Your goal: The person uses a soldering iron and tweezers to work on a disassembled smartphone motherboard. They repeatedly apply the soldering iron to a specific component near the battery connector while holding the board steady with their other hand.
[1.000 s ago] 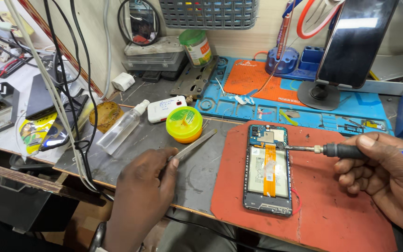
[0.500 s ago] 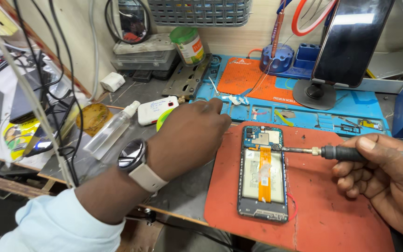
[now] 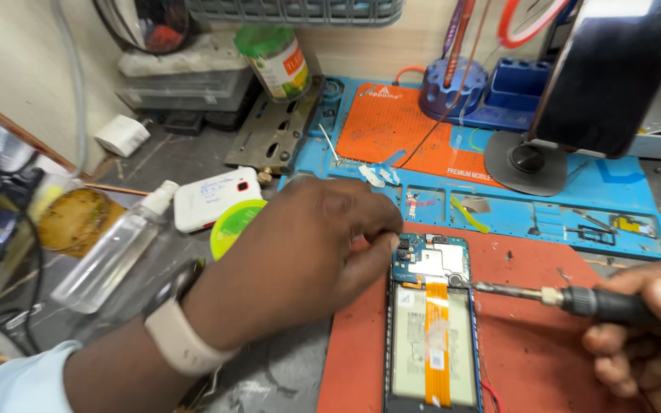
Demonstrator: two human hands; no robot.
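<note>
An opened phone (image 3: 431, 329) with its back off lies on a red mat (image 3: 545, 359); its blue circuit board, battery and orange flex cable show. My left hand (image 3: 300, 260), with a pale watch on the wrist, rests at the phone's top left corner. Its fingertips are pinched together against the board's edge, and what they hold is hidden. My right hand (image 3: 644, 344) grips a black-handled screwdriver (image 3: 575, 300), whose tip touches the board's upper right part.
A blue tool mat (image 3: 575, 206) with an orange inset lies behind the phone. A dark phone on a round stand (image 3: 598, 84) is at the back right. A clear spray bottle (image 3: 116, 245), a white box (image 3: 212, 197) and a yellow-green tub (image 3: 231, 222) sit left. Cables hang at the far left.
My left hand, which held tweezers near the yellow-green tub, has moved right to the phone's top left corner; the tweezers no longer show. The screwdriver hand has stayed put.
</note>
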